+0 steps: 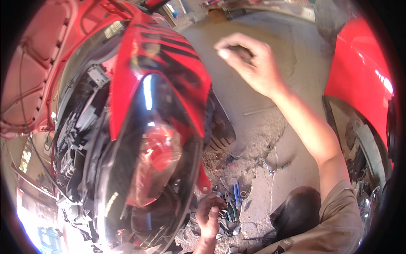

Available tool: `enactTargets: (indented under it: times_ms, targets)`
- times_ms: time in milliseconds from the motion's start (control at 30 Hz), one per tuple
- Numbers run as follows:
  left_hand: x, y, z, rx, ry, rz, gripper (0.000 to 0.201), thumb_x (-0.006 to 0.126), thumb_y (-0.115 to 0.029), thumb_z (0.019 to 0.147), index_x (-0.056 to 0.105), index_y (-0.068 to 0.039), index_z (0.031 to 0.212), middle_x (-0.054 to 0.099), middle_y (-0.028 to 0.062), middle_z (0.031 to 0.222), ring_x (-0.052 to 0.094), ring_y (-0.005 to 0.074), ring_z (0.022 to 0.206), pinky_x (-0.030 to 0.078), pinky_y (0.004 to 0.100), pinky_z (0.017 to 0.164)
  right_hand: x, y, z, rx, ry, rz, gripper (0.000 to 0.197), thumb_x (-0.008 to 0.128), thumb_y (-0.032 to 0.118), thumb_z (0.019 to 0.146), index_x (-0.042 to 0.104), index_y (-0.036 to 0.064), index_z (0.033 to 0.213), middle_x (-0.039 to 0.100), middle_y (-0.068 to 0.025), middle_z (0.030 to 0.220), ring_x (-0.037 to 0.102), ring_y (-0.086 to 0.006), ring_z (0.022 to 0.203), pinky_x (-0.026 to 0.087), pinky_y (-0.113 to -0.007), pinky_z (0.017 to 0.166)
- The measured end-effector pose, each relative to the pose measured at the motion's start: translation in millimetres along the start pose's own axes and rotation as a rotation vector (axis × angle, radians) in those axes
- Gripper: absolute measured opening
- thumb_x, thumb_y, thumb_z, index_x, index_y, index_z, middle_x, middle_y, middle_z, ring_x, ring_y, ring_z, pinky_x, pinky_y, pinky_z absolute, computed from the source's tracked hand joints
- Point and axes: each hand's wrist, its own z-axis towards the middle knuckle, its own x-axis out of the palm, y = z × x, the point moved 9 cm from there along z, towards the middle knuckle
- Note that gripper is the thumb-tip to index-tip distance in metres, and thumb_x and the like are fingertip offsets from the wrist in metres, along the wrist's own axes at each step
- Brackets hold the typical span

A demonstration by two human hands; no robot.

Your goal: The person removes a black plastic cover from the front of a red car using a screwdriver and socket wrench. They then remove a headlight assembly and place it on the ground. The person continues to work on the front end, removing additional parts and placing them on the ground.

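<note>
My right hand [256, 65] is raised over the concrete floor, to the right of a red car fender [169, 55]. Its thumb and forefinger are brought together at the tips; anything between them is too blurred to make out. Low in the view, my left hand [210, 213] is beside the lower edge of the headlight [156, 156], its fingers dark and curled in with the thumb over them. What those fingers hold, if anything, is hidden. The headlight has a clear lens and is set in the car's front corner.
A raised red hood [34, 63] and the engine bay [80, 139] lie to the left. Blue-handled pliers [237, 194] and other small tools lie on the gritty floor [262, 139]. Another red car panel [363, 72] stands at the right. A dark rounded object [298, 211] is near my right sleeve.
</note>
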Motion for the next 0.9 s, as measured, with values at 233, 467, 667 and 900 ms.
enactTargets:
  times_ms: [233,467,667,900]
  targets:
    - [18.0,-14.6,12.2,0.008,-0.116,-0.44,0.086,0.056,-0.07,0.088,0.053,0.003,0.133,0.067,0.0113,0.108,0.067,0.0238,0.095,0.05,0.0324,0.081,162.0,123.8,79.4,-0.29,0.607,-0.178,0.018,0.072,0.018,0.086,0.072,0.0048,0.099,0.073,-0.009,0.089,0.07,-0.0203,0.079,0.053,-0.035,0.072]
    - [20.7,-2.6,-9.3,-0.078,-0.329,-0.619,0.086,0.05,-0.076,0.086,0.05,-0.006,0.134,0.061,0.0085,0.118,0.062,0.0258,0.105,0.046,0.0409,0.092,225.8,134.4,88.8,-0.186,0.854,-0.722,0.029,0.077,0.035,0.079,0.074,0.0058,0.078,0.07,-0.0119,0.076,0.069,-0.0292,0.077,0.051,-0.042,0.069]
    - [6.3,-30.9,-9.2,0.096,-0.353,-0.588,0.09,0.051,-0.076,0.086,0.042,-0.005,0.141,0.058,0.0125,0.126,0.058,0.034,0.117,0.042,0.0472,0.101,230.4,143.9,91.0,-0.18,0.891,-0.819,0.035,0.079,0.033,0.076,0.068,0.0019,0.067,0.066,-0.0158,0.066,0.067,-0.0311,0.067,0.049,-0.044,0.062]
    - [5.8,-27.8,-8.3,0.13,-0.309,-0.577,0.09,0.055,-0.072,0.087,0.04,-0.003,0.142,0.056,0.0156,0.131,0.058,0.0359,0.12,0.043,0.0508,0.101,239.6,124.7,90.3,-0.065,1.08,-0.51,0.023,0.078,0.02,0.079,0.071,-0.0012,0.082,0.072,-0.013,0.078,0.071,-0.0218,0.074,0.055,-0.038,0.068]
